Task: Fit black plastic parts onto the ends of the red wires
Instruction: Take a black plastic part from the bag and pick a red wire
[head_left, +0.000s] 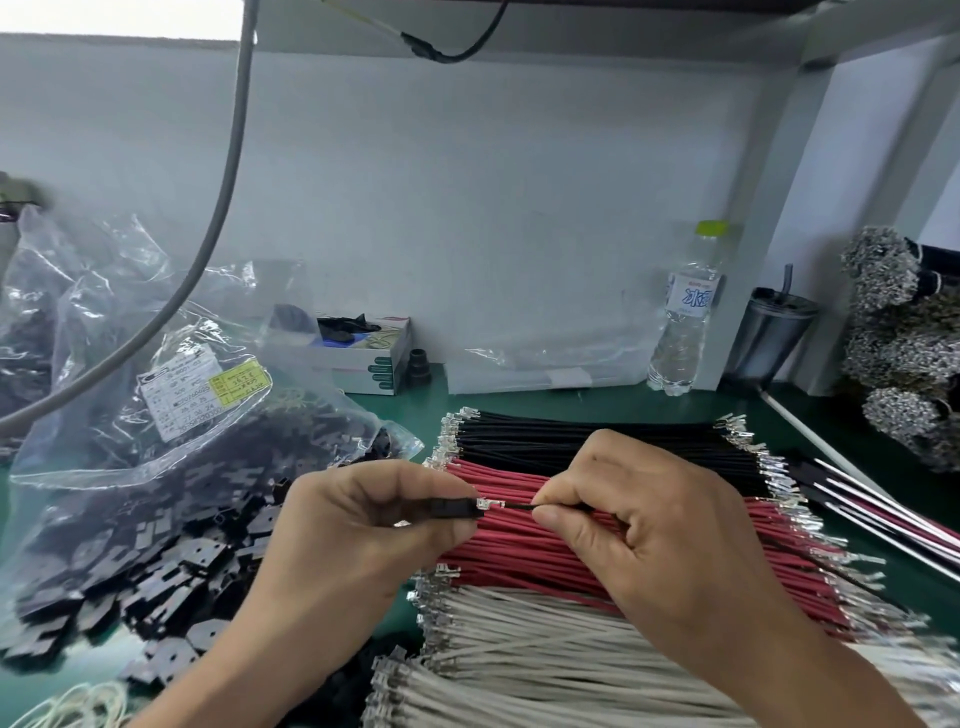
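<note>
Insertion is being attempted above the bench's middle: a black plastic part (453, 509) is being pinched in the left hand (363, 525), while a dark wire (519, 506), apparently not a red one, is being pinched just behind its metal terminal (491, 503) by the right hand (660, 540). Being light and limp, it is best gripped close to the tip. Red wires (519, 551) are lying directly below, and room is being narrowed by the bag of parts (156, 426) at the left edge.

Bare desk (545, 400) is being left open behind the wires (597, 447). The left is being blocked by a bag (171, 415), the right by terminal bundles (904, 353).
</note>
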